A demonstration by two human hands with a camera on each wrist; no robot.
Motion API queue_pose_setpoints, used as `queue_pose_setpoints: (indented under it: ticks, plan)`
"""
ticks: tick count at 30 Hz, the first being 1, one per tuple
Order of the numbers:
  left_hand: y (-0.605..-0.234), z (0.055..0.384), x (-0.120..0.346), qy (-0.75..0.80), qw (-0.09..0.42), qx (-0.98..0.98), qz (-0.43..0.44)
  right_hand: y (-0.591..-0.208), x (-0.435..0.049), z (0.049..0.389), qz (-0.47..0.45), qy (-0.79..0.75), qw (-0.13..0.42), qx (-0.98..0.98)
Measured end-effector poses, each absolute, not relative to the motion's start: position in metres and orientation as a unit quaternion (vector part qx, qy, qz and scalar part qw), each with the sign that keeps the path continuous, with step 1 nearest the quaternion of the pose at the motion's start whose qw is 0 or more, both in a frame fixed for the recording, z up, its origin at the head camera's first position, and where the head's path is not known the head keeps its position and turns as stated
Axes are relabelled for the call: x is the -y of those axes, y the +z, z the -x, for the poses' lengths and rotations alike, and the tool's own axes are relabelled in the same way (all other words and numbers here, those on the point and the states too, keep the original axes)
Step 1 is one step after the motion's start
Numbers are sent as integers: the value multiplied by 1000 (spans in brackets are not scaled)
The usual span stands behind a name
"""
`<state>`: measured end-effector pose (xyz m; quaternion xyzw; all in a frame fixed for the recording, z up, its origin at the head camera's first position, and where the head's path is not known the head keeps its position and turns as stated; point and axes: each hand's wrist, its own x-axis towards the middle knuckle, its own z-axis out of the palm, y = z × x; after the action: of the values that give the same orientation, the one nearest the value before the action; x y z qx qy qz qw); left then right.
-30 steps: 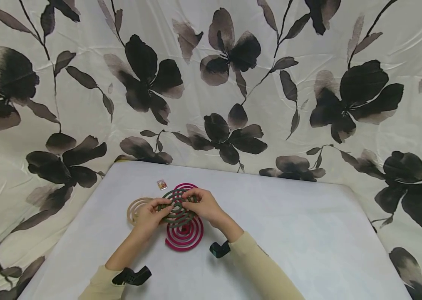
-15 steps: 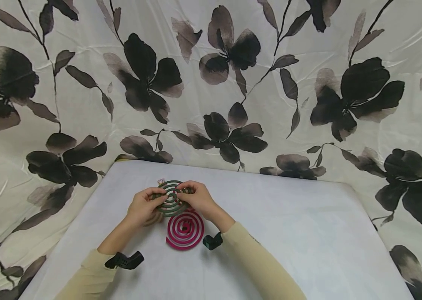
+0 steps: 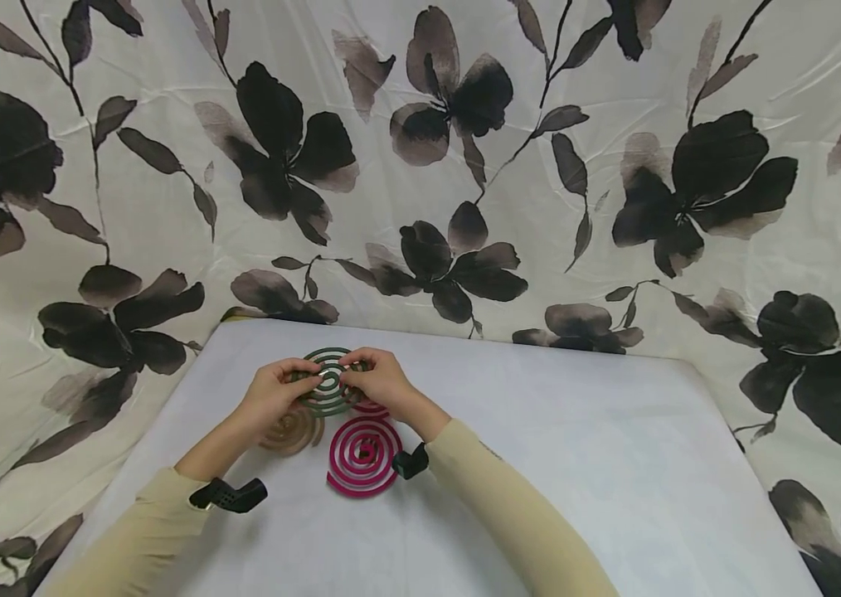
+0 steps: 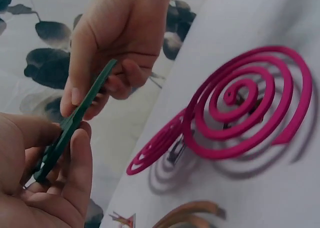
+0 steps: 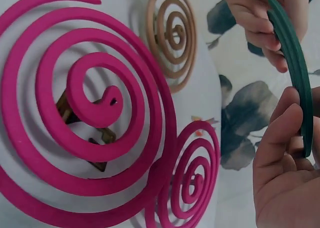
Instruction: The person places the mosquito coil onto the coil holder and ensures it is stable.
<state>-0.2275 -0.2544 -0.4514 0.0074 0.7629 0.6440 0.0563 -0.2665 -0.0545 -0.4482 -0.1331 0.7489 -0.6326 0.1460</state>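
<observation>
Between my two hands, raised above the table, is a green mosquito coil [image 3: 327,412]; it appears edge-on in the left wrist view as a thin green strip [image 4: 95,90]. My left hand [image 3: 274,390] pinches its left side between thumb and fingers. The right hand [image 3: 383,383] pinches the other side, fingertips near the spiral's middle. Below them a pink mosquito coil [image 5: 95,108] sits propped on a small metal stand [image 5: 102,135]. A second pink coil [image 5: 192,180] is just behind it, partly hidden by my right hand in the head view. A tan coil [image 3: 289,431] lies under my left wrist.
A small colourful printed piece [image 5: 202,124] lies beyond the coils. The white table [image 3: 577,464] stretches off to the right. A floral cloth [image 3: 383,191] hangs behind its far edge. Each wrist carries a black camera mount [image 3: 230,495].
Both hands have carried the green coil away from the body and slightly left. The front pink coil and the tan coil are now less covered; the small printed piece is hidden in the head view.
</observation>
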Motion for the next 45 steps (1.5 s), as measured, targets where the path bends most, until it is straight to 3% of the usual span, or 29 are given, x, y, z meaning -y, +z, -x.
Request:
queue_pose_setpoints:
  ticks: [17, 30, 40, 45]
  plan:
    - [-456, 269, 272, 602, 66, -796, -5, -448, 76, 300, 82, -614, 149, -771]
    - [-459, 292, 285, 626, 72, -776, 23, -450, 91, 326, 101, -576, 130, -801]
    - [-470, 299, 294, 675, 37, -731, 87, -464, 107, 330, 59, -701, 165, -691]
    - [-474, 298, 297, 678, 47, -728, 95, -470, 115, 325, 51, -676, 151, -719]
